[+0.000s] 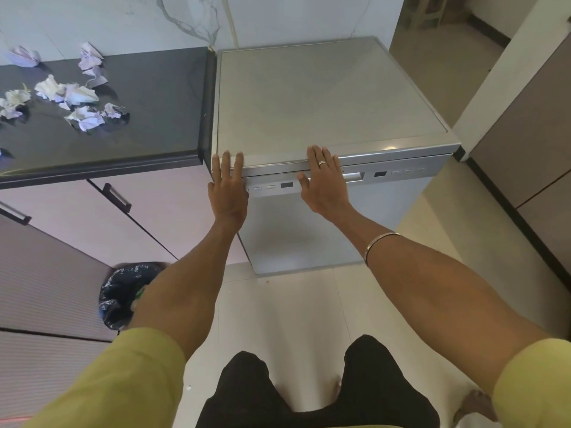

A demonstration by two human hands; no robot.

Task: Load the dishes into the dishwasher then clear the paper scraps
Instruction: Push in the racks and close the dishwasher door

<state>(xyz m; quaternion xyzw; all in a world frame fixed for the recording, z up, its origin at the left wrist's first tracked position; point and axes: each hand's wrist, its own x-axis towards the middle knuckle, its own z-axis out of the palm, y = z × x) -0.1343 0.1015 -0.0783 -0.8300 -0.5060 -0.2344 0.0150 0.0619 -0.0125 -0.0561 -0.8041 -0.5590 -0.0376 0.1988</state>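
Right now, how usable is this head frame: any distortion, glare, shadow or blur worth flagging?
Head view: wide-angle bending bows the dark counter edge and the cabinets; soft glare lies on the counter's front lip and a small highlight on the dishwasher rim; paper scraps cast short soft shadows; both flat hands, left hand and right hand, look sharp, no motion blur.

Matt brushed-metal dishwasher; glossy dark counter; crumpled paper scraps.
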